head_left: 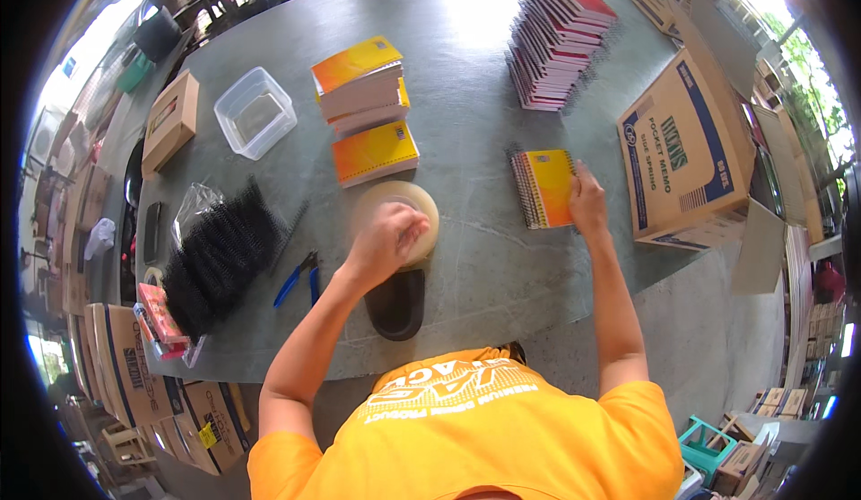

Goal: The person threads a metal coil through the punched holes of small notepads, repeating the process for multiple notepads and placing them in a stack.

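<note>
My right hand [587,202] is closed around the right edge of a small stack of yellow-orange spiral-bound notebooks [549,191] on the table. Along the stack's left side runs the coil binding. My left hand [387,242], fingers curled in, is over a round beige disc [429,208] that looks like a tape roll; anything inside those fingers is hidden. A dark rounded pad [395,310] lies just below that wrist. Beyond the disc stand piles of yellow-orange notebooks [375,152]. Blue-handled pliers [300,280] rest left of my forearm, beside a heap of black spiral coils [220,262].
A tall leaning stack of red-covered notebooks [560,43] stands at the far right, near an open cardboard box [673,150]. A clear plastic tub [256,113] and a brown box [170,121] sit far left. Cartons [134,365] are below the table's left edge.
</note>
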The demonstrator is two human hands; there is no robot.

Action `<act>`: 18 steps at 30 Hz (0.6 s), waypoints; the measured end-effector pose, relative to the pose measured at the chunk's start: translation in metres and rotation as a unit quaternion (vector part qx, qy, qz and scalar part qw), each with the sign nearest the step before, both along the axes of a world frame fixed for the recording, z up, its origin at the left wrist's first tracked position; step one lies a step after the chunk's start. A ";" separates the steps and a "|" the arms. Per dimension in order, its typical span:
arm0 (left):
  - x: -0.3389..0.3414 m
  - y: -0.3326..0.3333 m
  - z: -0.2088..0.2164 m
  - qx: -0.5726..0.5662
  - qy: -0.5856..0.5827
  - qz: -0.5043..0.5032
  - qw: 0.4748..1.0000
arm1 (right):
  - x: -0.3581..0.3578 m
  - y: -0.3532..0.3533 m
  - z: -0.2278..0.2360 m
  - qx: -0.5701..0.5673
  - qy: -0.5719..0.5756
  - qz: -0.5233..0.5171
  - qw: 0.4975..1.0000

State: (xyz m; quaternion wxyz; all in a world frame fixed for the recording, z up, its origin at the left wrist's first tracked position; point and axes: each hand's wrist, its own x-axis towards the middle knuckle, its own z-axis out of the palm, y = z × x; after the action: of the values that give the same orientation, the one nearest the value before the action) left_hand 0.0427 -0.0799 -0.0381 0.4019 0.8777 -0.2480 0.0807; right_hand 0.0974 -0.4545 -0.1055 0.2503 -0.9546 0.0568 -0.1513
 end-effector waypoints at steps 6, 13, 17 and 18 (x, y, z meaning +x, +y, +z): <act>0.063 0.052 -0.027 0.116 -0.146 0.179 0.966 | -0.008 0.036 0.054 -0.030 -0.137 0.042 0.989; 0.071 0.063 -0.053 0.238 -0.169 0.134 0.947 | -0.011 0.101 0.072 0.024 -0.151 0.188 0.970; 0.065 0.061 -0.037 0.283 -0.181 0.157 0.929 | -0.006 0.142 0.057 0.092 -0.137 0.271 0.948; 0.063 0.059 -0.030 0.262 -0.196 0.168 0.930 | -0.005 0.153 0.057 0.113 -0.131 0.283 0.943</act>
State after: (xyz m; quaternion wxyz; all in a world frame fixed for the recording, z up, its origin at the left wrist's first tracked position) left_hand 0.1060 -0.0212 -0.0680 0.0819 0.9472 -0.1828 0.2503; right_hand 0.0919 -0.3013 -0.0485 0.3942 -0.8685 -0.2321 -0.1909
